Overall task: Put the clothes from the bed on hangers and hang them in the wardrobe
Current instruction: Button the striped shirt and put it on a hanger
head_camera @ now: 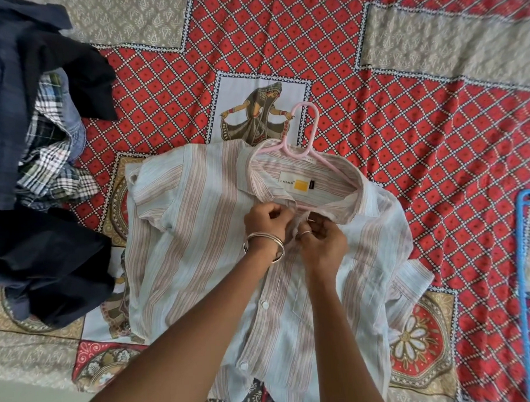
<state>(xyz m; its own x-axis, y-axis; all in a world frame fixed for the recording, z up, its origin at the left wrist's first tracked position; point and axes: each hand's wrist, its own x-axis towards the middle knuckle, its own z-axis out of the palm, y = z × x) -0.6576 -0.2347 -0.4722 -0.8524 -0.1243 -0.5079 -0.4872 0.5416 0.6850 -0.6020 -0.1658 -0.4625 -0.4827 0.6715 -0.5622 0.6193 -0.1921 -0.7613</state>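
Bedspread [374,83] all over the view, red diamond print with beige panels and a dancer figure in the middle. Far left, you've got the pile [27,150]: dark navy and black garments heaped with a checked one showing between them, lying well apart from your hands. Moving in, the shirt [199,249] lies flat on the bed in front of you, pale with pinkish stripes, front side up, collar away from you, white buttons showing down the placket. The pink hanger [297,132] is inside it, hook poking out past the collar over the dancer panel, one arm visible through the open neck beside the label. Your left hand [267,222], bangles on the wrist, has its fingers curled in, pinching the shirt's front edge just below the collar. Right beside it, almost touching, your right hand [320,244] with its rings pinches the opposite edge at the same spot, fingers curled tight on the cloth. Far right, a blue hanger [524,280] lies on the bed at the view's edge, well apart from the shirt.
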